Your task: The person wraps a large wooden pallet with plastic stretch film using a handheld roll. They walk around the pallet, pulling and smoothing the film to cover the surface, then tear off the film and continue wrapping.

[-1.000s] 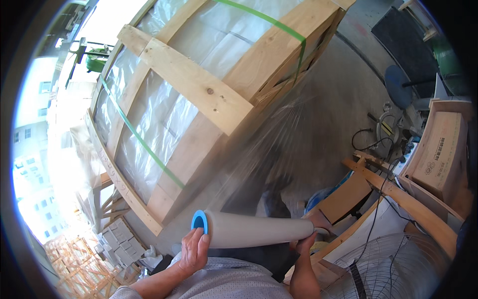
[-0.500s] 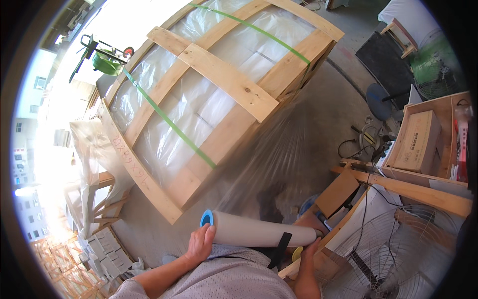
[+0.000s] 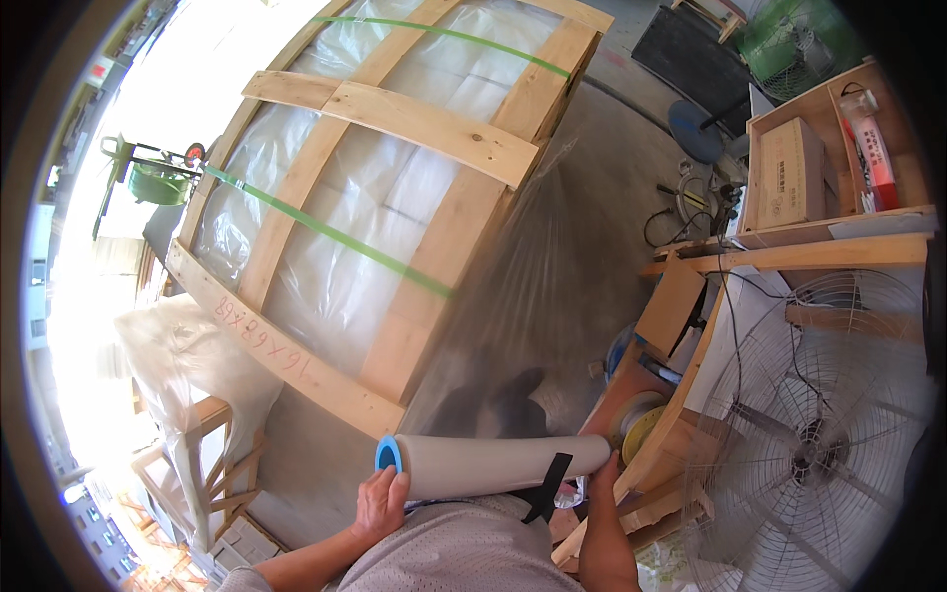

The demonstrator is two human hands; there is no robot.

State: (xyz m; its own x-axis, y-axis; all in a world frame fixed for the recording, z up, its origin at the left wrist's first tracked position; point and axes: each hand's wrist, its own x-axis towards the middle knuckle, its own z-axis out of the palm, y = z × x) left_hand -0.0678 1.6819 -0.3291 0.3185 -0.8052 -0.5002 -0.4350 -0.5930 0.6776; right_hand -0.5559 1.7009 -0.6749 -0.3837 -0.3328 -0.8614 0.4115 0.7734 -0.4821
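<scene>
A thick roll of clear stretch film (image 3: 493, 466) lies crosswise before my body, its blue core showing at the left end. My left hand (image 3: 381, 505) grips that end, fingers curled at the core. At the other end my right hand (image 3: 604, 474) is closed round the roll's tip, its fingers partly hidden. A sheet of stretched film (image 3: 513, 306) runs from the roll to the side of a large wooden crate (image 3: 404, 316). Plastic-wrapped goods show between the crate's slats, and green straps (image 3: 326, 232) cross its top. A black strap (image 3: 552, 483) hangs over the roll.
A caged fan (image 3: 809, 444) stands close at right, beside a wooden bench (image 3: 809, 255). On it sits an open wooden box (image 3: 755, 187) with a carton (image 3: 789, 178). A green fan (image 3: 799, 44) is farther back. Plastic covers a wooden frame (image 3: 187, 345) at left.
The crate now sits further left in view and looks turned. The roll has shifted slightly left with both hands still on it, and the bench and near fan show more fully.
</scene>
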